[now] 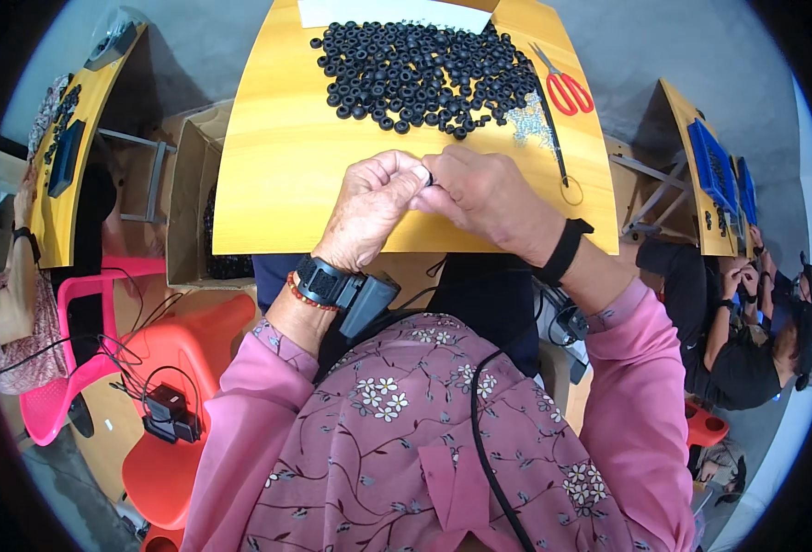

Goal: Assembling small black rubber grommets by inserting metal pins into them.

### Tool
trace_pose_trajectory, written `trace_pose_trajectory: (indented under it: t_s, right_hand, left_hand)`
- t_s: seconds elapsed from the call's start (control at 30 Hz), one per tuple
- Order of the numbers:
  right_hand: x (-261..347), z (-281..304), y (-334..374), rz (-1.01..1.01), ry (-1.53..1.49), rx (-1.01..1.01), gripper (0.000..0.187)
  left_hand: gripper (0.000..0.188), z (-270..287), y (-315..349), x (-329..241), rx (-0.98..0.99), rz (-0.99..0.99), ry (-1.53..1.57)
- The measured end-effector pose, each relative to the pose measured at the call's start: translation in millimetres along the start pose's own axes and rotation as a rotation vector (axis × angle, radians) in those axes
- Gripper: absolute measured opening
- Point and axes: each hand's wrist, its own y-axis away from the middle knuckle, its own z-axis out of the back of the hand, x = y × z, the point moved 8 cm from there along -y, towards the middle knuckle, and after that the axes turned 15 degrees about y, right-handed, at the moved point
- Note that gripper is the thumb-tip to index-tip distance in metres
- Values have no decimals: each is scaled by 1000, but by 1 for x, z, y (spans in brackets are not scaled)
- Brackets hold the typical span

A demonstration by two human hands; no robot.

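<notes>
Over the near part of the yellow table [277, 184], my left hand [376, 198] and my right hand [489, 193] meet with their fingertips together. Pinched between them is a small black part [428, 180], mostly covered by the fingers. Its full shape is hidden. Both hands are closed. Just beyond them spreads a heap of black ring-shaped parts [406, 78], each with a round hole. Beside the heap's right end lies a scatter of tiny pale, clear-looking pieces [532, 124].
Right of the heap are red-handled scissors [567, 92] and a thin black tool [554, 138] ending in a loop. A cardboard box [190, 202] stands left of the table. Red chair [181, 368] below it. People work at side tables; one has blue trays [711, 166].
</notes>
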Motion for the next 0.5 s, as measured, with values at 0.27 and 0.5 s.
trace_pose_trajectory:
  t_s: [0.27,0.5]
  right_hand:
    - [-2,-2,-1,-82,-168,-39,27]
    - [1,-1,-6,-66,5,104,25]
  left_hand:
    - [12,-4,3,-6,4,-125,-113]
    - [14,-5,6,-9,-60,-127,-263]
